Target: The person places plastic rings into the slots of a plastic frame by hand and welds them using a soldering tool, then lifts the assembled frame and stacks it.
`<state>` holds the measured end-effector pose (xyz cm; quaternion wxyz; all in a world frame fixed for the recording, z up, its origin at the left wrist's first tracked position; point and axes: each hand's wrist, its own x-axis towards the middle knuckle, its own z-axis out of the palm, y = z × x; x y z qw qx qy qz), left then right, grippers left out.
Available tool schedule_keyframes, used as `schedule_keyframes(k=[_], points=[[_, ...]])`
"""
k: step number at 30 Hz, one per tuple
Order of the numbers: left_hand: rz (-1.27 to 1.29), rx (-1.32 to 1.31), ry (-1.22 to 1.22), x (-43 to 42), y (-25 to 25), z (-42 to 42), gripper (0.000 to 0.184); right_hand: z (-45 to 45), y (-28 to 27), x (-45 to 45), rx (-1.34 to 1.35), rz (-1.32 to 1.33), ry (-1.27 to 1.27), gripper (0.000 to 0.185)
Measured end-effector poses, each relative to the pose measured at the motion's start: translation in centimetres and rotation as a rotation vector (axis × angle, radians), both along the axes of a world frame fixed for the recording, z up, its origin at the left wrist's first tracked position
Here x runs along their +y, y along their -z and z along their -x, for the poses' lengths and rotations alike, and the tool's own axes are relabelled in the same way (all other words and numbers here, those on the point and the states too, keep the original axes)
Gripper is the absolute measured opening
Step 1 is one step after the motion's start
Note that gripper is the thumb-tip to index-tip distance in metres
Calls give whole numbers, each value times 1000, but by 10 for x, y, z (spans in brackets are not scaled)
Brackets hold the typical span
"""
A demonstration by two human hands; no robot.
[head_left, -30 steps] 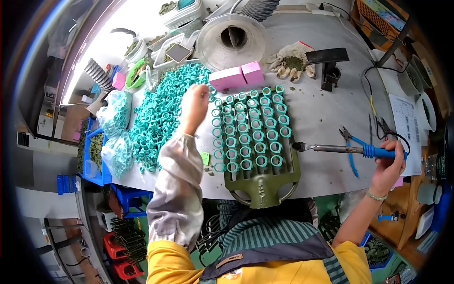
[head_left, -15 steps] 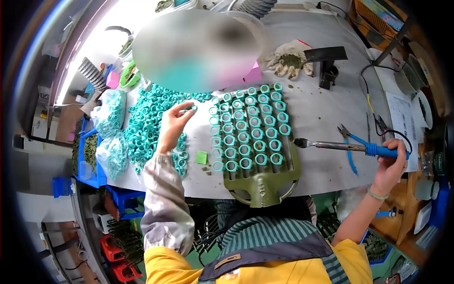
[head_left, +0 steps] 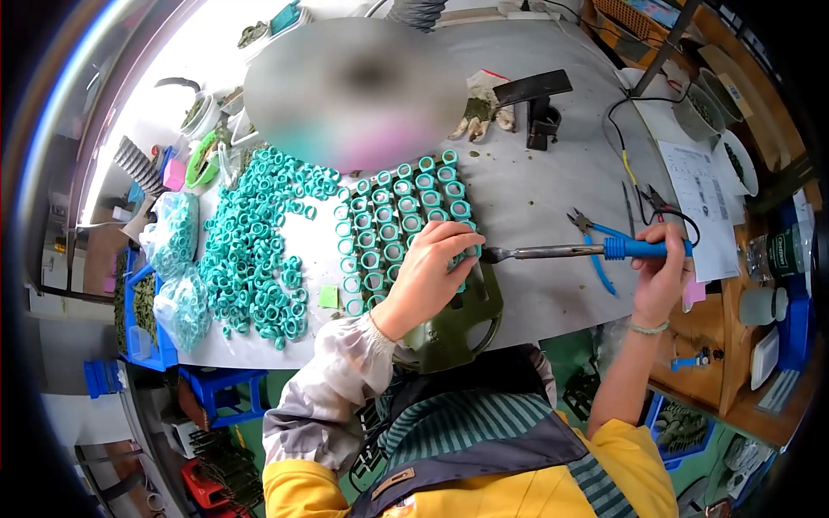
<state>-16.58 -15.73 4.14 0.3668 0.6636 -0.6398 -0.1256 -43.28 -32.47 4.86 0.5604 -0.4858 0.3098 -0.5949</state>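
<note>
My left hand (head_left: 429,274) reaches over the right side of the green rack (head_left: 455,332), its fingertips bent down at the rack's edge. They hide what lies under them, perhaps a teal ring. Rows of teal rings (head_left: 389,232) sit on the rack. In my right hand (head_left: 661,274) is the blue handle of a soldering iron (head_left: 553,251); its dark tip meets the area beside my left fingertips. To the left of the rack lies a large heap of loose teal rings (head_left: 250,250), with a green square (head_left: 329,296) between them.
Blue-handled pliers (head_left: 600,269) and a paper sheet (head_left: 698,203) lie on the right. A black stand (head_left: 542,121) and a glove (head_left: 480,110) are at the back. Bags of rings (head_left: 181,306) sit at the left edge. A blurred patch covers the back middle.
My left hand has moved right from beside the ring heap, with a ring in its fingers, onto the rack. The view has shifted, and the iron's tip is now near my left fingers.
</note>
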Motion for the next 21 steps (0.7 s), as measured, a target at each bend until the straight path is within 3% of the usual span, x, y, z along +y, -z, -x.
schedule_keyframes(k=[12, 14, 17, 19, 20, 21], points=[[-67, -54, 39, -5, 2, 0, 32, 7, -12, -4, 38, -23, 75, 28], [38, 52, 46, -3, -5, -6, 34, 12, -9, -10, 47, -45, 110, 30], [-2, 212, -175, 6, -5, -81, 25, 12, -10, -11, 41, -27, 114, 31], [150, -38, -512, 13, 8, -149, 15, 14, -10, -10, 48, -25, 109, 31], [74, -231, -644, 21, 21, -187, 11, 14, -12, -8, 58, -22, 104, 31], [37, -262, -721, 28, 38, -217, 11, 14, -14, -7, 68, -17, 98, 32]])
